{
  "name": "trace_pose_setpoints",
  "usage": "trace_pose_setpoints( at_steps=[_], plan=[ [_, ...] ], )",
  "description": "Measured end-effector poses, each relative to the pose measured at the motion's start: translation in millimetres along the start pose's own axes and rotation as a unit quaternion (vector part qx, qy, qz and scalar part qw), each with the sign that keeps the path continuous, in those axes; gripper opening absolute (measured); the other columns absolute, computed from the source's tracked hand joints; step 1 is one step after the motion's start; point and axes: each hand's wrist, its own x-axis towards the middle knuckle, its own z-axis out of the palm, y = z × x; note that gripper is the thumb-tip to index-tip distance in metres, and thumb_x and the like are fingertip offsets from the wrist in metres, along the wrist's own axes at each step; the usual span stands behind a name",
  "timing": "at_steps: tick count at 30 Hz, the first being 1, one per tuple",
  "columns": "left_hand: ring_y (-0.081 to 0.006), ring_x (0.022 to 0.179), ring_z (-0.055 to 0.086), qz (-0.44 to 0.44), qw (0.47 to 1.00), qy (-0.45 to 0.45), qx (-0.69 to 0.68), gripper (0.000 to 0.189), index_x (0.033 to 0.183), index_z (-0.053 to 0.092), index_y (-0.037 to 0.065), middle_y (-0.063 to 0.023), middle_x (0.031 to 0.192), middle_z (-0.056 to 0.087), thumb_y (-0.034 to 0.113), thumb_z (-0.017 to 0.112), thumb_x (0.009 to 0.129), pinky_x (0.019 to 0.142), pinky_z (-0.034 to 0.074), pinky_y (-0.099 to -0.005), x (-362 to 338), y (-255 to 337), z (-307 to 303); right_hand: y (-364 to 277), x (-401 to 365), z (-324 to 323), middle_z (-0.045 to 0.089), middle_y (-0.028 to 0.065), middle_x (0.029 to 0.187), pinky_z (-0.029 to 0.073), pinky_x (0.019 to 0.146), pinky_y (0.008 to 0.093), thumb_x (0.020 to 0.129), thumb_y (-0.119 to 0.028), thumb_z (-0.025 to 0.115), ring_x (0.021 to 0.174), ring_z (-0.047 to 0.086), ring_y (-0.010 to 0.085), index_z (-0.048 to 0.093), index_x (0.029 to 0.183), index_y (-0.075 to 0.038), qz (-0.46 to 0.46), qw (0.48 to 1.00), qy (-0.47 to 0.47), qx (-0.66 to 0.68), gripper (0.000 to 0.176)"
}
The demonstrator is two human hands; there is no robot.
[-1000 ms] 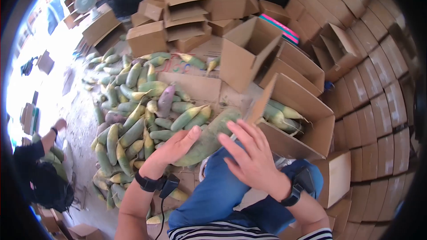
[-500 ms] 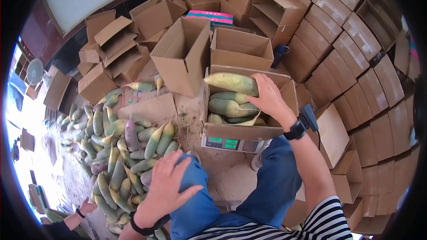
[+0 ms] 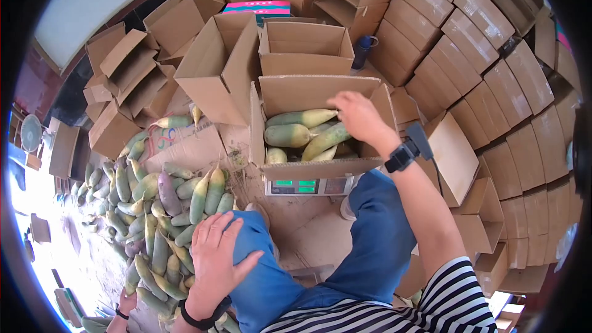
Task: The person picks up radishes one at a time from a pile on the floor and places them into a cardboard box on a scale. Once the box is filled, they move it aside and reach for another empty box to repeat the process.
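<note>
Touching long green-yellow vegetables (image 3: 301, 128) in brown cardboard box (image 3: 320, 90), right hand (image 3: 361, 117) grip apart; left hand (image 3: 216, 254) flat, grip apart, on blue denim knee (image 3: 271, 274).

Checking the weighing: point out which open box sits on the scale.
The box the right hand reaches into, alone holding green vegetables, scale beneath.

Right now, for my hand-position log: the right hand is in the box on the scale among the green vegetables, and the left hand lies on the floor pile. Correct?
Not quite: the head view shows the left hand lying on the person's blue-trousered knee, beside the floor pile. The right hand is in the box on the scale among the green vegetables.
</note>
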Motion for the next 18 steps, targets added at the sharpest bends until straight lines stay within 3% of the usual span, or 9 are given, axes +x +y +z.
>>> trace_pose_setpoints(
  at_steps=[3, 7, 12, 13, 18],
  plan=[
    [-0.0352, 0.115, 0.053, 0.002, 1.000, 0.003, -0.003, 0.063, 0.116, 0.061, 0.003, -0.0146, 0.123, 0.057, 0.032, 0.083, 0.066, 0.100, 0.040, -0.0489, 0, 0, 0, -38, -7, -72, 0.059, 0.0146, 0.124, 0.047, 0.096, 0.0425, 0.087, -0.007, 0.060, 0.113, 0.056, 0.0373, 0.061, 0.119, -0.008, 0.014, 0.988, 0.078, 0.134, 0.032],
    [-0.0357, 0.116, 0.053, -0.002, 1.000, -0.004, -0.004, 0.062, 0.116, 0.061, 0.002, -0.0150, 0.123, 0.057, 0.031, 0.083, 0.066, 0.100, 0.040, -0.0485, -3, -1, -2, -78, -65, -135, 0.060, 0.0141, 0.123, 0.048, 0.095, 0.0409, 0.089, -0.010, 0.062, 0.114, 0.057, 0.0368, 0.060, 0.121, -0.007, 0.009, 0.983, 0.110, 0.145, 0.032],
    [-0.0375, 0.117, 0.052, -0.009, 1.000, 0.011, -0.004, 0.060, 0.117, 0.060, 0.001, -0.0156, 0.124, 0.057, 0.029, 0.082, 0.068, 0.100, 0.040, -0.0483, -6, -1, -1, -107, -166, -122, 0.062, 0.0132, 0.119, 0.046, 0.098, 0.0448, 0.083, -0.022, 0.070, 0.115, 0.057, 0.0330, 0.063, 0.116, -0.007, 0.025, 0.988, -0.043, 0.145, 0.037],
    [-0.0375, 0.117, 0.053, -0.009, 1.000, 0.009, -0.004, 0.060, 0.118, 0.059, 0.001, -0.0158, 0.124, 0.057, 0.028, 0.082, 0.069, 0.100, 0.040, -0.0483, -6, 0, -1, -114, -176, -121, 0.064, 0.0123, 0.113, 0.046, 0.098, 0.0443, 0.079, -0.025, 0.073, 0.112, 0.058, 0.0302, 0.065, 0.109, -0.007, -0.029, 0.998, -0.055, 0.022, 0.036],
    [-0.0366, 0.118, 0.052, -0.004, 1.000, 0.008, 0.001, 0.059, 0.119, 0.059, 0.001, -0.0158, 0.124, 0.057, 0.027, 0.081, 0.071, 0.101, 0.040, -0.0481, -4, 7, 0, -120, -175, -111, 0.066, 0.0090, 0.103, 0.048, 0.091, 0.0428, 0.078, -0.021, 0.073, 0.101, 0.061, 0.0286, 0.067, 0.098, -0.005, 0.003, 1.000, 0.013, 0.018, 0.026]
  ],
)
